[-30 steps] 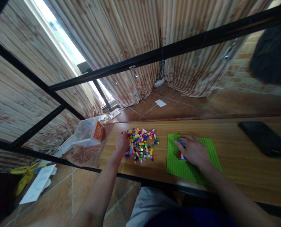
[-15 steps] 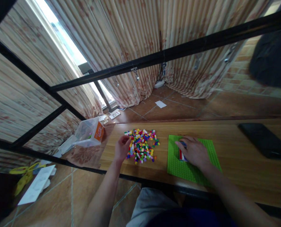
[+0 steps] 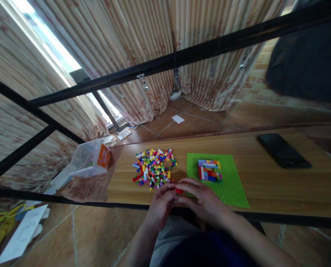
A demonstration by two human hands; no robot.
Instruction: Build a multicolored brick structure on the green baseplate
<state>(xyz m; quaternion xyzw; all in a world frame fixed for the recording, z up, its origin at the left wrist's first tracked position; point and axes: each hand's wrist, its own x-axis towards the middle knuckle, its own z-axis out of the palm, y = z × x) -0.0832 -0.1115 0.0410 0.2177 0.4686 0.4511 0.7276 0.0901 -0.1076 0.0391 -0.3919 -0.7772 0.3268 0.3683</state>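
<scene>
1. One red brick [image 3: 179,191] sits between both hands, near the table's [image 3: 119,168] front edge; its long axis is too small to call.
2. Right hand [image 3: 206,196] has it pinched, finger and thumb; left hand [image 3: 161,204] meets it opposite, its grip impossible to tell.
3. Brick build [image 3: 210,171] on the green board [image 3: 233,189]: ahead and right, nearer the right hand.
4. Loose pile [image 3: 154,167]: ahead and left.

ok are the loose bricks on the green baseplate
No, the loose bricks lie on the wooden table, left of the green baseplate.
</scene>
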